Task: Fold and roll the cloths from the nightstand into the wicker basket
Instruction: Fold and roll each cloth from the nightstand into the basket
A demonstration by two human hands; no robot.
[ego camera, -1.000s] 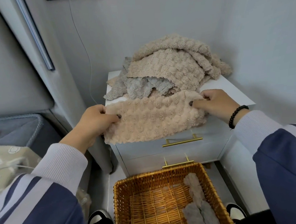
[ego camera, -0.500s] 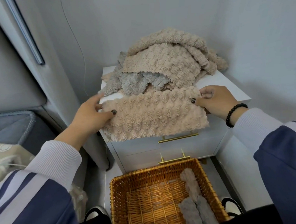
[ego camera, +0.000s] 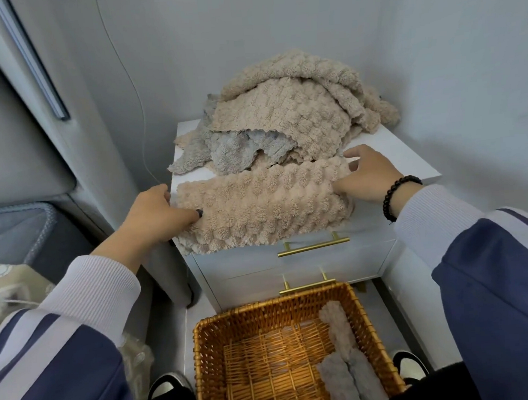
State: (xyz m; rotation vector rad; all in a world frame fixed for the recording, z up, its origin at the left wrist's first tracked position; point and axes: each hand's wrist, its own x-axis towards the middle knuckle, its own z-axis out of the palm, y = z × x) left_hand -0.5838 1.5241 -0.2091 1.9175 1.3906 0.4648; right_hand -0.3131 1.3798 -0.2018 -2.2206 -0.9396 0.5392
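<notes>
A folded beige cloth (ego camera: 263, 206), thick and fluffy with rows of raised puffy bumps, lies as a wide band across the front edge of a white nightstand (ego camera: 410, 164), its lower edge hanging slightly over the top drawer. The left hand (ego camera: 157, 213), at the cloth's 9 o'clock end, grips that end, thumb on top and fingers hidden behind. The right hand (ego camera: 367, 174), at the 3 o'clock end, rests on the cloth with fingers spread and relaxed, a black bead bracelet (ego camera: 397, 196) on its wrist. At 12 o'clock from the cloth sits a loose heap of cloths (ego camera: 288, 113), beige over grey. At 6 o'clock, on the floor, a wicker basket (ego camera: 210, 344) holds rolled cloths (ego camera: 345, 356) along its right side.
</notes>
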